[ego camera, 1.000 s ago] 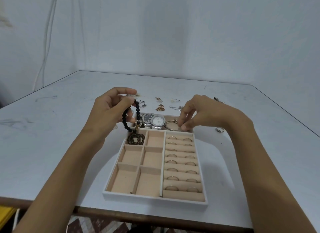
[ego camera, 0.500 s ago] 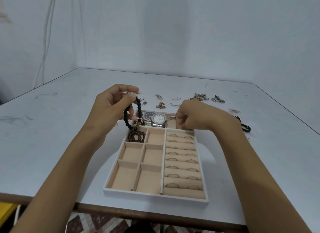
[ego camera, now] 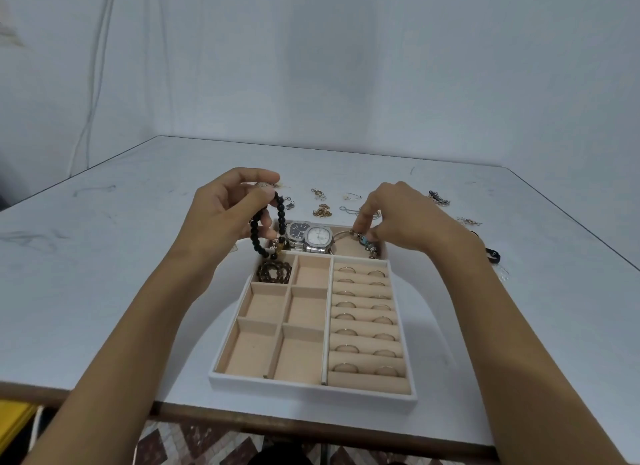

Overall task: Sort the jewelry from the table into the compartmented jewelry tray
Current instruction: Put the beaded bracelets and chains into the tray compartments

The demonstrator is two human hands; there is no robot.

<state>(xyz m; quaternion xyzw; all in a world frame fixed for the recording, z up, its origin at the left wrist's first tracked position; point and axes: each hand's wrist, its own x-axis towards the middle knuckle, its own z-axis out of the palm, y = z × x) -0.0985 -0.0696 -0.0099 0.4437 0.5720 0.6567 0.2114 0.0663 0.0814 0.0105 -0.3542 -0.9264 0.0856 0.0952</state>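
Note:
A white jewelry tray [ego camera: 311,390] with beige compartments lies near the table's front edge. My left hand [ego camera: 228,211] pinches a black bead bracelet [ego camera: 258,237], which dangles over the tray's far left corner. My right hand [ego camera: 398,218] pinches a silver charm bangle [ego camera: 362,239] over the far right compartment. Two watches [ego camera: 311,239] lie in the far compartment between my hands. A brown bead bracelet [ego camera: 273,272] fills the small compartment below the dangling beads. Several rings [ego camera: 363,312] sit in the ring rolls on the right.
Loose small jewelry lies on the table beyond the tray: gold pieces [ego camera: 322,212], a clasp [ego camera: 318,193], a chain [ego camera: 439,198] and a black band [ego camera: 493,255] at the right. The table's front edge [ego camera: 173,412] runs just below the tray.
My right hand has shifted slightly and lifted, so the charm bangle now shows beneath its fingertips. My left hand has kept the black bracelet nearly in place.

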